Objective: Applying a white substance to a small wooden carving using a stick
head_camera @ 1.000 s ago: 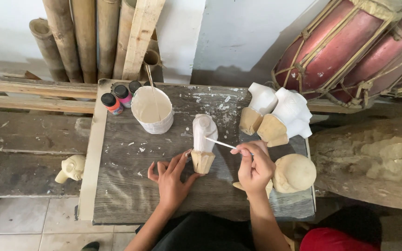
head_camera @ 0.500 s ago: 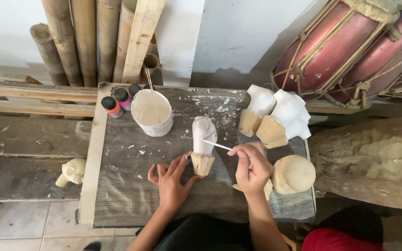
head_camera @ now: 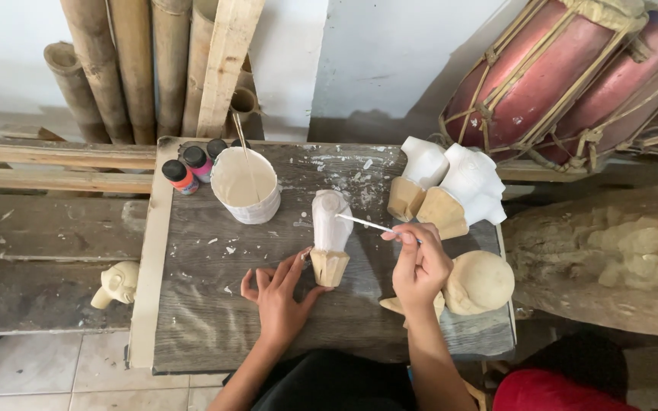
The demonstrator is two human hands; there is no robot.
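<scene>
While two red drums point(head_camera: 573, 76) lean against the wall at the upper right and bamboo poles point(head_camera: 127, 65) stand at the upper left, the work goes on at a grey, paint-flecked wooden desk point(head_camera: 215, 320) between them. A rough carved log point(head_camera: 611, 259) lies to the right of it. On the desk's far right stand two carvings point(head_camera: 451, 186) coated white with bare wooden bases, touching each other, and a round unpainted carving point(head_camera: 481, 281) sits nearer, just beside the right hand. A white pot point(head_camera: 247, 186) with a stick in it stands at the far left, with small paint bottles point(head_camera: 192, 164) beside it. A small bare figure point(head_camera: 118, 283) lies off the desk on the plank to the left. The piece being painted, a tall carving point(head_camera: 331, 236) white above and bare wood below, stands upright at the desk's middle. The left hand point(head_camera: 279, 293) lies flat, fingers spread, thumb and forefinger against the bare base to steady it. The right hand point(head_camera: 419, 262) has its fingers pinched together on a thin brush point(head_camera: 367, 224), whose tip touches the white upper part. To do this well, I judge, the base should stay pinned so the carving does not tip, and the strokes should be light and stop cleanly at the edge of the white.
</scene>
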